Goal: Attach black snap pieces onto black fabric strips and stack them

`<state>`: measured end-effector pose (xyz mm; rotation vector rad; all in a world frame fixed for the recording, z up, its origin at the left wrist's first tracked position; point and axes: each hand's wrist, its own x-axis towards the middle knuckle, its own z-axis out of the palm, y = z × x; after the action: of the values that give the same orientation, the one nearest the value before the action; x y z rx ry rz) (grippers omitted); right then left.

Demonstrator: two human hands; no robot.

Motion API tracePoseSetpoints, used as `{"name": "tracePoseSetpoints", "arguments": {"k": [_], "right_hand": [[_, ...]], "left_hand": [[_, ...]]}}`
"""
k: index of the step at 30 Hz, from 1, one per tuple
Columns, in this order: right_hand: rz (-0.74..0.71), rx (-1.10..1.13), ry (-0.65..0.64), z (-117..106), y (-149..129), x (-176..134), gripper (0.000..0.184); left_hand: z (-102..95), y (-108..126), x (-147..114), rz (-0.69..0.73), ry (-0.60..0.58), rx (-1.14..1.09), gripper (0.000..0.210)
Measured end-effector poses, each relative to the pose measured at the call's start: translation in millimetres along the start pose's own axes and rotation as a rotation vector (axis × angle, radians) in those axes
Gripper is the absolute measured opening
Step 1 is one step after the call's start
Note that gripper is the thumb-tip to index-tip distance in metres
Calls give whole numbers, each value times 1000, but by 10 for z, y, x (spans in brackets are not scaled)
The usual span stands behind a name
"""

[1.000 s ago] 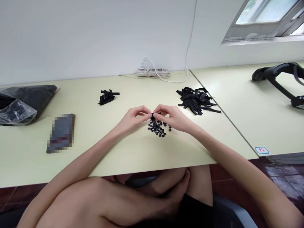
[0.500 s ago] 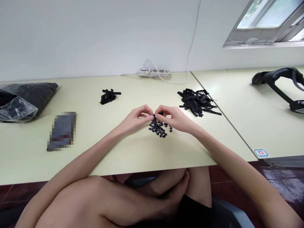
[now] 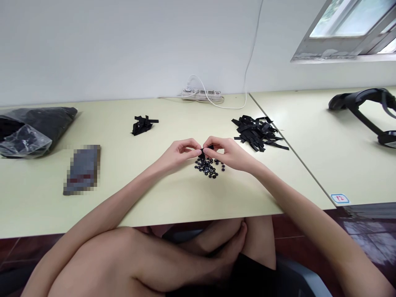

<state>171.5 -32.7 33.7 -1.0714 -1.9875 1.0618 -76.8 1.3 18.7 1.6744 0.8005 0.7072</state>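
Pinching black strip [image 3: 202, 155] between fingers [image 3: 193, 154], small discs [image 3: 207, 168] nearby

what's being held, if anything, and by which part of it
A black strip, pinched by the left hand and right hand, the two grips close together. The hands partly cover it, so exactly which part each holds cannot be told.

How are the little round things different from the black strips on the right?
The discs are round; the strips are long. The discs glint in places; the strips look duller. The discs form a smaller cluster; the strips a bigger heap. Both lie on the table and look dark.
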Motion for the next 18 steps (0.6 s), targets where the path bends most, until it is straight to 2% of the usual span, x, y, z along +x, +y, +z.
{"name": "tracePoseSetpoints", "arguments": {"k": [7,18], "right_hand": [[3,71,-31,-11,20,1,27],[-5,-16,-45,-69,10,-15,30]], "left_hand": [[2,18,-5,-3,-16,-45,34],[-9,-9,2,-12,-12,-44,36]]}}
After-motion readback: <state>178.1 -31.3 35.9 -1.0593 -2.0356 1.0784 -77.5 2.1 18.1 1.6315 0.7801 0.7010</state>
